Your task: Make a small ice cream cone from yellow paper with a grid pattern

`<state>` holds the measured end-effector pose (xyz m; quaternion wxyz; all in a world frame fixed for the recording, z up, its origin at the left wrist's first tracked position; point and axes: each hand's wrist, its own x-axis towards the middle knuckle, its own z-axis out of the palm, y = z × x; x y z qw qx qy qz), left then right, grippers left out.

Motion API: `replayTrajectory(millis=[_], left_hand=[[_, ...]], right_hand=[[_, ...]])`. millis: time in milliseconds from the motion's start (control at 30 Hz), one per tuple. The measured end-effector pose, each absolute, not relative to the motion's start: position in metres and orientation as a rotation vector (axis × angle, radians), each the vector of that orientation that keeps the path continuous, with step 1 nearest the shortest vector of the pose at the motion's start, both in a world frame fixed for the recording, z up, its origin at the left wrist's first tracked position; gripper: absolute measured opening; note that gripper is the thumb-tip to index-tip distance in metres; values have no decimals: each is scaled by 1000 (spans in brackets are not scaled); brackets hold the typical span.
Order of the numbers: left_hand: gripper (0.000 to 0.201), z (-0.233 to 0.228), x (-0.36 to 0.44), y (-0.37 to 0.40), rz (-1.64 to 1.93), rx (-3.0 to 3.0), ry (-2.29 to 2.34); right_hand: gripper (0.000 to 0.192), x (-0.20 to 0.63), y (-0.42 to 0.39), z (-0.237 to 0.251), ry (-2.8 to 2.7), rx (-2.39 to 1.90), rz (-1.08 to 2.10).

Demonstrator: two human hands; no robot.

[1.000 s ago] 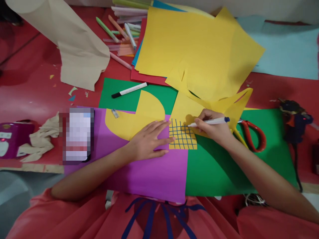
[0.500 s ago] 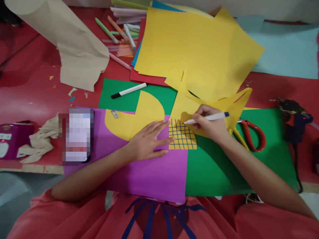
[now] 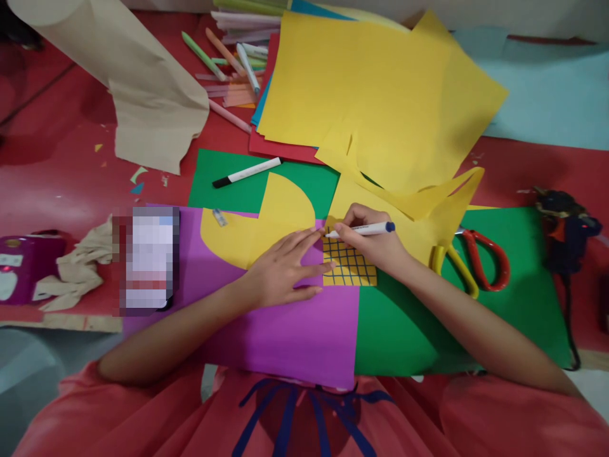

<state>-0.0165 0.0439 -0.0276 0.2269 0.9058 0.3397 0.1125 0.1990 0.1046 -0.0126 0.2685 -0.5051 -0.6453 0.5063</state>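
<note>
A small yellow paper piece (image 3: 352, 271) with a grid of blue lines lies where purple paper (image 3: 304, 336) meets green paper (image 3: 404, 330). My right hand (image 3: 373, 238) is closed around a white marker (image 3: 368, 230) with a blue end, its tip at the upper left of the grid. Spread flat, my left hand (image 3: 285, 270) rests on the purple paper, fingertips touching the left edge of the gridded piece. Beside it, partly under the fingers, is a yellow paper cutout (image 3: 238, 238) with rounded edges and a notch, a small greyish scrap on top.
A black-and-white marker (image 3: 247, 172) lies behind the cutout. Red-handled scissors (image 3: 497, 263) and yellow handles (image 3: 461, 273) sit at right. A phone (image 3: 148, 260) is at left. Yellow sheets (image 3: 371, 82) are stacked at the back, near a brown paper roll (image 3: 147, 95).
My right hand has moved left with the marker, from the grid's top middle to its upper left corner. My left hand stays in place.
</note>
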Motion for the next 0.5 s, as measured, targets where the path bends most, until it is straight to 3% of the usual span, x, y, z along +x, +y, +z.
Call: replayTrajectory(millis=[500], left_hand=[[40,-28,-18,44,253,2522,937]], right_hand=[[24,215,107,-10,-1779,-1418,1285]])
